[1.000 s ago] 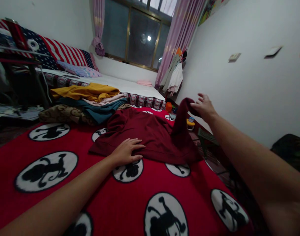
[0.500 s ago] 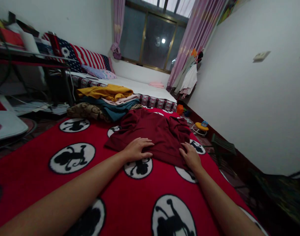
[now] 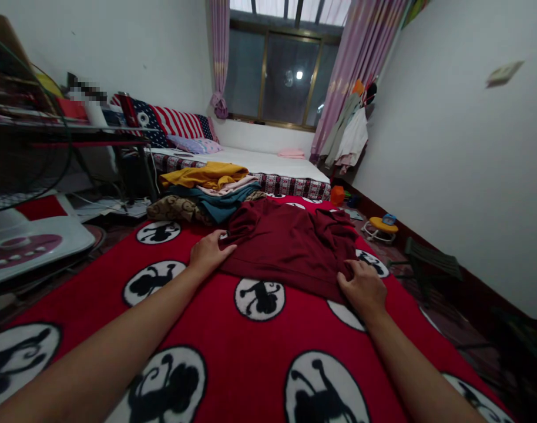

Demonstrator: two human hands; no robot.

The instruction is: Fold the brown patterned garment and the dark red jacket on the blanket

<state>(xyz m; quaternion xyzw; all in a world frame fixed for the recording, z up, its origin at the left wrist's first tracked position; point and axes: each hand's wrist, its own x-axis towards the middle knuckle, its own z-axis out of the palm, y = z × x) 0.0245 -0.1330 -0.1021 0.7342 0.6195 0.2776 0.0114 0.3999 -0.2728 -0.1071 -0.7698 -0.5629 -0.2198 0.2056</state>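
A dark maroon shirt (image 3: 290, 244) lies spread on a red blanket (image 3: 251, 341) printed with white circles and black figures. My left hand (image 3: 210, 251) rests on the shirt's near left corner, fingers pinching the hem. At the near right corner, my right hand (image 3: 362, 286) grips the shirt's edge. The right sleeve is folded in over the shirt's body.
A pile of folded clothes (image 3: 209, 188), mustard, pink and teal, sits beyond the shirt. A bed (image 3: 259, 161) with striped pillows stands under the window. A fan and a rack (image 3: 39, 147) are at the left. A small green stool (image 3: 431, 264) and toys sit by the right wall.
My right hand laid the lifted sleeve over the shirt and came down to the near right corner. My left hand slid from the hem's middle to the left corner.
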